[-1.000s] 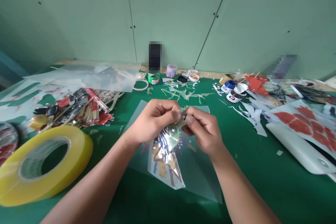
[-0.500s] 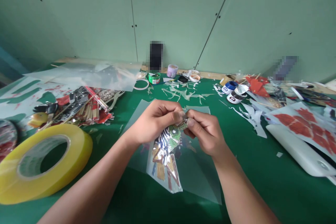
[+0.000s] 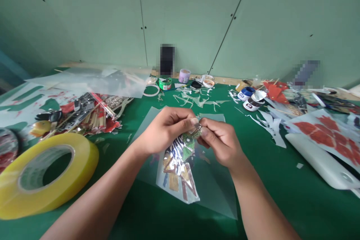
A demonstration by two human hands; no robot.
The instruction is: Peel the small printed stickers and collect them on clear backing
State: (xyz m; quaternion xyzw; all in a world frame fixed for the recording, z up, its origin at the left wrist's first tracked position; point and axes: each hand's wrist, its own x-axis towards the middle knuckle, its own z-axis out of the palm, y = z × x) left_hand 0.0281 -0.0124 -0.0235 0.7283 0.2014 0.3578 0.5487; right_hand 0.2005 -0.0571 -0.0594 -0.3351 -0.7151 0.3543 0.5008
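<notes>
Between my two hands hangs a painted plastic cutout [image 3: 180, 168], clear and glossy, with blue stripes, a green patch and brown shapes. My left hand [image 3: 171, 129] pinches its upper edge between thumb and fingers. Right beside it, my right hand [image 3: 218, 138] is closed at the top right corner of the same piece, thumb against index finger. The two thumb tips almost touch, and what lies exactly between them is partly hidden. Beneath the hands a translucent plastic sheet [image 3: 216, 195] lies on the green table [image 3: 270, 195].
A big roll of yellow tape [image 3: 87, 157] lies at the left, before a heap of sticks and wrapped bits [image 3: 98, 114]. Paint jars [image 3: 253, 101] and plastic scraps [image 3: 197, 99] are farther back. A white cutter-like tool [image 3: 317, 161] and a red-painted sheet [image 3: 323, 131] lie at right.
The lower end of the painted cutout has swung slightly right and up. Both hands keep nearly the same place and grip.
</notes>
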